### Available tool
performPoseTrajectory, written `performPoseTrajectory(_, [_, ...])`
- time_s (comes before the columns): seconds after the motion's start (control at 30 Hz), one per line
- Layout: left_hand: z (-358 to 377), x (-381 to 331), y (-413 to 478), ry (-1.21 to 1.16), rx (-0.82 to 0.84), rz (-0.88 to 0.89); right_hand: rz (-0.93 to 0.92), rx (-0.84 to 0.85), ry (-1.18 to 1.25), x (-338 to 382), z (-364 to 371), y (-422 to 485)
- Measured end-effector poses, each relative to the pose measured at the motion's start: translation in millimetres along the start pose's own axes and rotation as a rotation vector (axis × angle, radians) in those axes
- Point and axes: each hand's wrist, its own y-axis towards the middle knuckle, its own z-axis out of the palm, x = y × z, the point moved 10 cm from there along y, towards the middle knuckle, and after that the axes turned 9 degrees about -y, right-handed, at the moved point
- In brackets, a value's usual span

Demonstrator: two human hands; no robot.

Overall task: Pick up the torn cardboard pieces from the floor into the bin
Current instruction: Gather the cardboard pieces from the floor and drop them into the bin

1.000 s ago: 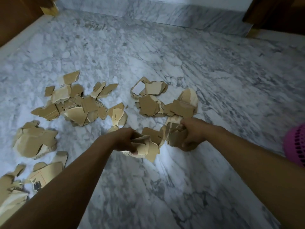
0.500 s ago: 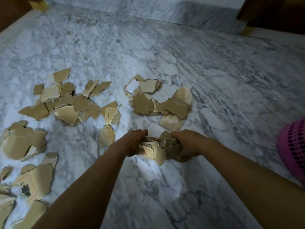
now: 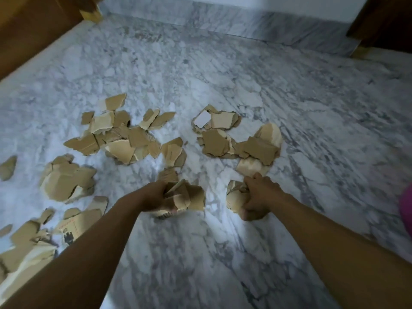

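Torn brown cardboard pieces lie scattered on the marble floor (image 3: 223, 253). My left hand (image 3: 153, 198) grips a bunch of cardboard pieces (image 3: 189, 196) just above the floor. A little to its right, my right hand (image 3: 258, 196) clutches a second bunch of cardboard pieces (image 3: 235, 197). Beyond my hands lie a middle pile (image 3: 124, 139) and a right pile (image 3: 236, 141). More pieces (image 3: 64, 181) sit at the left. Only a sliver of the pink bin (image 3: 406, 210) shows at the right edge.
Wooden furniture (image 3: 29, 30) lines the far left, and a dark wooden piece (image 3: 388, 21) stands at the far right corner. A marble skirting (image 3: 234, 21) runs along the back wall. A printed cardboard scrap (image 3: 71, 228) lies by my left forearm.
My hands, which were pressed together on one bundle, have drawn apart, each holding its own bunch of cardboard. The view has shifted slightly, so the bin shows less.
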Motion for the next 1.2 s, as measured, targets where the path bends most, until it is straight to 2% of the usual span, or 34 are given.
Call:
performPoseTrajectory(0.4, [-23.7,10.0,21.7,0.078,-0.345,-0.108,-0.016,-0.021,0.031,6.6,4.0,10.3])
performPoseTrajectory(0.67, [4.8,7.8,15.8,-0.179,-0.238,0.078,-0.06,-0.017,-0.008,17.4,1.9,7.4])
performPoseTrajectory(0.8, [0.7,10.5,3.5,-0.284,-0.266,0.024,-0.084,0.002,0.095,13.7,-2.1,6.8])
performPoseTrajectory(0.9, [-27.7,19.4,-7.8,-0.476,-0.306,-0.024,-0.069,-0.032,0.192,0.5,-15.7,6.3])
performPoseTrajectory(0.97, [-53.4,21.2,-17.7,-0.462,-0.323,-0.042,-0.056,-0.033,0.216,-6.0,-26.9,3.7])
performPoseTrajectory(1.03, [-64.5,17.7,-26.8,-0.254,-0.237,-0.063,-0.05,-0.028,0.24,-6.2,-36.1,1.8])
performPoseTrajectory(1.1, [-53.9,20.1,-36.0,-0.089,-0.08,-0.146,-0.072,-0.036,0.235,3.4,-42.8,1.6])
performPoseTrajectory(1.2, [-21.6,24.6,-38.4,-0.023,0.082,-0.194,-0.131,-0.035,0.19,23.8,-43.5,6.5])
